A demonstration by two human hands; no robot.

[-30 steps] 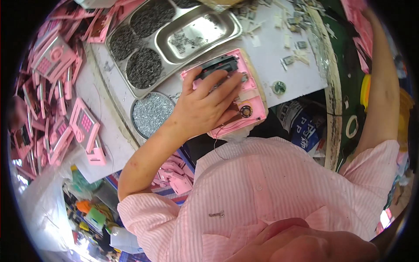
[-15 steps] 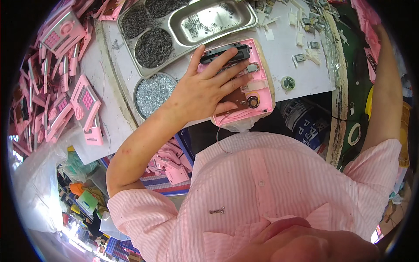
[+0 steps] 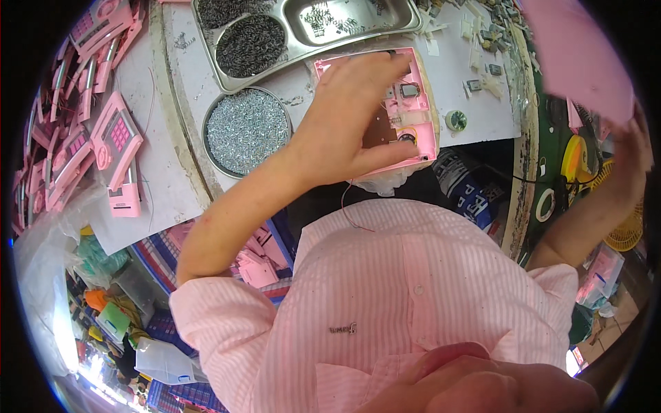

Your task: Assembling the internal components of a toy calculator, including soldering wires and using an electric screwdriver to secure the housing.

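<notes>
An open pink plastic casing [image 3: 428,124] rests in front of me, with a brown circuit board, small motor-like parts and wires inside. My left hand [image 3: 337,117] reaches over it, thumb spread away from the fingers and touching its near side; the fingers cover its far left part. Out at the far right, my right hand [image 3: 630,148] grips the lower edge of a pink plastic panel [image 3: 578,58], raised and blurred. Its fingertips are partly hidden behind the panel.
Left of the casing stand a round dish [image 3: 248,131] of small metal pieces and a steel tray [image 3: 310,51] of dark springs. Pink phone-like housings [image 3: 117,138] heap at the left. Small motors and white parts [image 3: 492,41] lie at the far right, near a green round piece [image 3: 456,120].
My right hand has come inward with the pink panel, which now shows large at the upper right. My left hand has shifted on the casing, its thumb now farther right.
</notes>
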